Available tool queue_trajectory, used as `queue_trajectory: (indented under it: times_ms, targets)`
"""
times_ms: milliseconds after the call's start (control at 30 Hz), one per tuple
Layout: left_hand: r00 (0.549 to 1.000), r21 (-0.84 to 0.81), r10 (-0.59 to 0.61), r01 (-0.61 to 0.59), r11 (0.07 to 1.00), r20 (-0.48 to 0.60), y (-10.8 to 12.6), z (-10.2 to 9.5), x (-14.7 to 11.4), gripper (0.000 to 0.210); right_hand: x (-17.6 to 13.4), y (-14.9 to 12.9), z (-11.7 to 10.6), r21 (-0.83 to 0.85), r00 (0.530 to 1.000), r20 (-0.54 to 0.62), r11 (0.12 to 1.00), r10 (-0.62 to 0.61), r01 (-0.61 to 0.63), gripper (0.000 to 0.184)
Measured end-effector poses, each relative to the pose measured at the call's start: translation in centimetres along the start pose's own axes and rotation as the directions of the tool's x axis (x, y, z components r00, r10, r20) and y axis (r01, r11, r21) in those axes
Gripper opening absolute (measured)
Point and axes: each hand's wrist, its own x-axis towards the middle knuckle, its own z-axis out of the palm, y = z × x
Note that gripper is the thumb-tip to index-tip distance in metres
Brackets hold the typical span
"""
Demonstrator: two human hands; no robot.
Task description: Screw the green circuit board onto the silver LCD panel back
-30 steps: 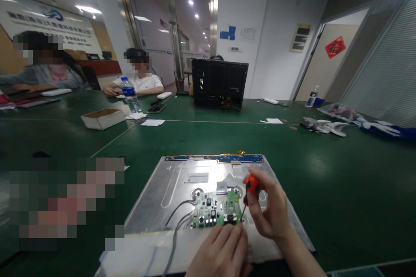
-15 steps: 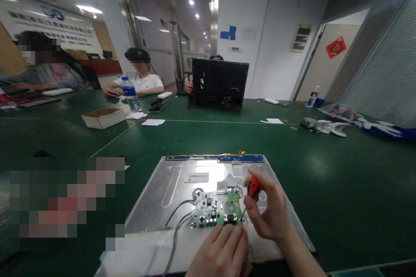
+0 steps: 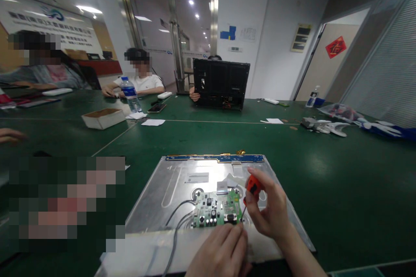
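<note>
Lower centre of frame: green circuit board (image 3: 218, 208), studded dark and silvery, on silver metal panel (image 3: 172, 190). Right hand (image 3: 270, 208) pinching stubby red-and-black screwdriver (image 3: 254, 185), tip at board's lower-right corner. Left hand (image 3: 221, 249) at board's near edge, fingers together; cannot tell if gripping anything.

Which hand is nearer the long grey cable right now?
Left. The left hand is a little right of the long grey cable; the right hand is farther right, holding the screwdriver at the green board.
</note>
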Motion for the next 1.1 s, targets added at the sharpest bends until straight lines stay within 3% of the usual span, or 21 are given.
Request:
queue_trajectory:
  times_ms: [367,567,767,1100]
  targets:
    - [0.978,-0.195,-0.066,0.105,0.975,0.198,-0.15,0.12,-0.04,0.024,0.32,-0.15,0.13,0.016,0.999,0.037,1.0,0.007,-0.008,0.047]
    - [0.956,-0.21,-0.094,0.155,0.965,0.276,-0.1,0.19,-0.03,0.031,0.48,-0.33,-0.03,-0.019,0.999,0.051,1.0,-0.018,0.019,0.047]
    - [0.96,-0.178,-0.102,0.152,0.972,0.261,-0.03,0.49,0.14,0.026,0.54,-0.31,-0.02,-0.029,0.998,0.057,0.999,-0.032,0.034,0.047]
    - [0.987,-0.108,-0.068,0.084,0.991,0.146,-0.15,0.01,0.2,0.022,0.29,0.43,-0.21,-0.04,1.0,0.021,0.999,0.015,-0.014,0.044]
